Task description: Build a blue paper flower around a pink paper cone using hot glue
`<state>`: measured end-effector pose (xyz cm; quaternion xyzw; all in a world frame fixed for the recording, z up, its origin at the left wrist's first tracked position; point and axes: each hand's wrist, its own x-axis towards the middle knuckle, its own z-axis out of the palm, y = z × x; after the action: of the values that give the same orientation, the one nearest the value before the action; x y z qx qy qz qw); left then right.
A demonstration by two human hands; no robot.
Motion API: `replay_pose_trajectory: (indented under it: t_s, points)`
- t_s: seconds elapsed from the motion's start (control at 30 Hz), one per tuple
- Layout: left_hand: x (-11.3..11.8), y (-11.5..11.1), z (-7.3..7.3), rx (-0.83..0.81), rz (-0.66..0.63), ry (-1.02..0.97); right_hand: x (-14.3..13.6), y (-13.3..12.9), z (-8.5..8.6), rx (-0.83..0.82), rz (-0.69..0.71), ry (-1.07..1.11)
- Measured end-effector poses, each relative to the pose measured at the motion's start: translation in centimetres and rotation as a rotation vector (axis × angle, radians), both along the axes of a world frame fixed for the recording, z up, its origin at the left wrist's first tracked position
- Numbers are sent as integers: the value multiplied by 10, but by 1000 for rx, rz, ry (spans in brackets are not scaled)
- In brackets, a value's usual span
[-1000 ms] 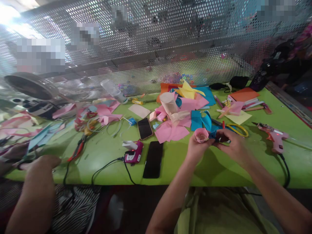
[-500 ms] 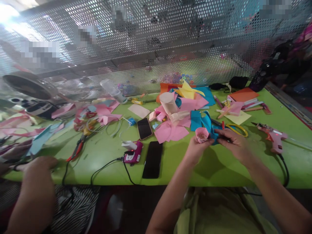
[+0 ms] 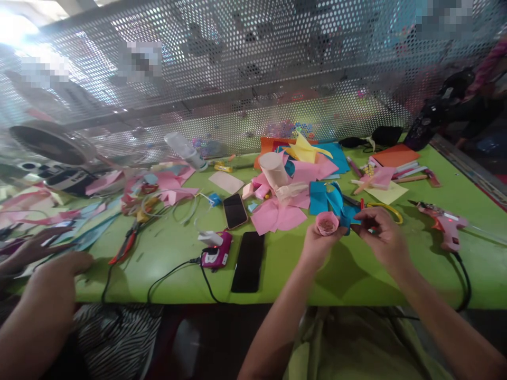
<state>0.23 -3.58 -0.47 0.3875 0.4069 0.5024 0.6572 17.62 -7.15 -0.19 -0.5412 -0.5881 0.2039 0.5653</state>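
green table (image 3: 170, 282): pink cup (image 3: 327, 224), my left hand (image 3: 318, 246) curled round it; blue paper (image 3: 346, 215) beside, more exposed than a second ago; my right hand (image 3: 381, 232), fingertips nearly together, grip unclear; handling seemingly unfinished.

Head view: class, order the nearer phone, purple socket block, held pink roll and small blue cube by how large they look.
1. Nearer phone
2. Purple socket block
3. Pink roll
4. Blue cube

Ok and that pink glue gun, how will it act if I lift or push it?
The pink glue gun will probably feel stiff, its body looking like hard plastic. Its black cord, running off the green table, may tug. Lying on its side, it seems unlikely to roll.
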Motion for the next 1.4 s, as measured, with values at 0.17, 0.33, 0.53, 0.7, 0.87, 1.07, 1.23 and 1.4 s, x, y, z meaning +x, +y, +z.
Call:
replay_pose_trajectory:
  t_s: [0.17,0.33,0.53,0.7,0.87,1.07,1.23,1.4]
  points:
    - [2,2,-10,97,33,-6,-10,-8,-1,-22,-10,-13]
    - [-2,2,-21,321,-26,74,-8,-8,-5,-140,90,113]
    - [-5,-1,-18,540,-91,219,-4,-4,-6,-141,31,104]
    - [1,1,-19,433,113,245,-8,-5,-3,-142,10,139]
    - [2,2,-20,128,-33,103,-10,-3,-3,-156,5,230]
    - [1,-5,-15,565,7,288,-17,2,0,-163,-118,307]
    - [-1,-10,-16,733,80,548,-22,3,2,-206,-137,328]
    - [1,-9,-16,540,76,351,-18,7,2,-242,-5,442]
